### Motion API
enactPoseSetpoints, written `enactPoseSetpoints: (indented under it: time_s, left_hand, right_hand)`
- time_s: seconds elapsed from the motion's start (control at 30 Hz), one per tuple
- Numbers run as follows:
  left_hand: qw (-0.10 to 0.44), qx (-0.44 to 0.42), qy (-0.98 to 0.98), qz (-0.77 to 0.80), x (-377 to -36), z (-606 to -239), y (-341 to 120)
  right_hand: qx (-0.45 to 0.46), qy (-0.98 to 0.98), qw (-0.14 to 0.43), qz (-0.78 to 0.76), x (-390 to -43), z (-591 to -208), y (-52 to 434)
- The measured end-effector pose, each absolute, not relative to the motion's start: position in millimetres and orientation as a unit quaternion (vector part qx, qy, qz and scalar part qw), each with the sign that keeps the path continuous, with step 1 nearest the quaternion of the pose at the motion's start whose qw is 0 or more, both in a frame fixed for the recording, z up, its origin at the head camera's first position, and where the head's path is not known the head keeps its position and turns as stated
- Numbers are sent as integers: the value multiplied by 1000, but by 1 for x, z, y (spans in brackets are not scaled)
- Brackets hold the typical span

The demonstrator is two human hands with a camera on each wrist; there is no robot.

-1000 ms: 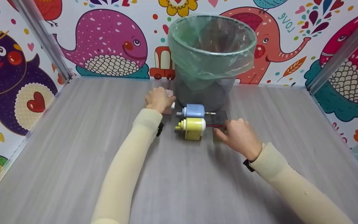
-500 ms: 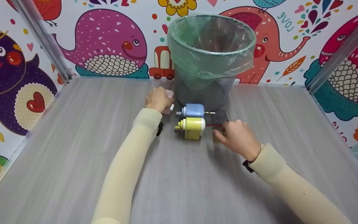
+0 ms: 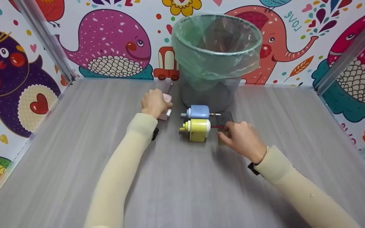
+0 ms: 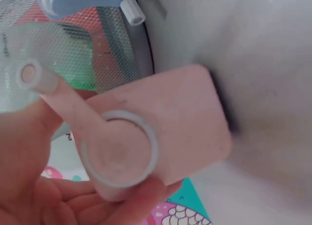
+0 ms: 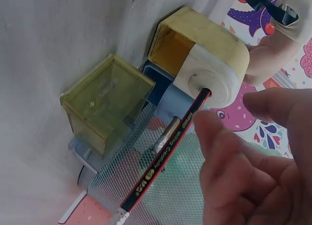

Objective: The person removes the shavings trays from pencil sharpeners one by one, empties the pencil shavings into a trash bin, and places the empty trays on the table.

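— What am I looking at underneath everything?

— I'm seeing a grey streaked table (image 3: pixel 74 152). A mesh bin (image 3: pixel 212 91) with a green liner is standing at the back edge.

— And in front of it?

— A blue sharpener (image 3: pixel 198 111) and a yellow sharpener (image 3: pixel 198 129) are sitting side by side, with a small yellowish drawer (image 5: pixel 105 103) lying just beside them.

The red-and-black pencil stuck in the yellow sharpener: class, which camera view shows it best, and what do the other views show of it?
The right wrist view: the pencil runs large into the yellow sharpener, its lettering visible, beside the right hand. The head view shows only a thin red line. The left wrist view does not show it.
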State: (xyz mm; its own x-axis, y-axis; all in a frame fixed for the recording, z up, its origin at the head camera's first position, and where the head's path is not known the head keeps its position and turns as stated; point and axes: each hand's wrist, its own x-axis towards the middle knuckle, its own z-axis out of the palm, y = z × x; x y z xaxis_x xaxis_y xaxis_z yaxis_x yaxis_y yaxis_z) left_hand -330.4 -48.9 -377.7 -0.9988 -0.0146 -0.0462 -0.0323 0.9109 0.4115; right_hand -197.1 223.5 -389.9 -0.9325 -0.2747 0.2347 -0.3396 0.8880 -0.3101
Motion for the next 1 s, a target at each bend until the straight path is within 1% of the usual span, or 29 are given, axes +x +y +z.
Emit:
enactPoseSetpoints:
  time_s: [0.17,0.4,0.53,0.77,1.0]
  left_hand:
    - [34,-9,973,228,-311,-369,-64]
    - [59,32,973,220,-284,-354,-77]
    - [76,68,972,211,-274,-350,-80]
    - [115,126,966,193,-263,-344,-89]
    - [156,183,957,164,-258,-332,-96]
  right_hand:
    - [214,-951,115,191,-197,-393,220]
    - [246,-943,109,198,-199,-396,214]
    - [246,-943,92,206,-200,-397,211]
    - [248,-934,34,256,-199,-398,208]
    - [249,-931,14,268,-199,-401,211]
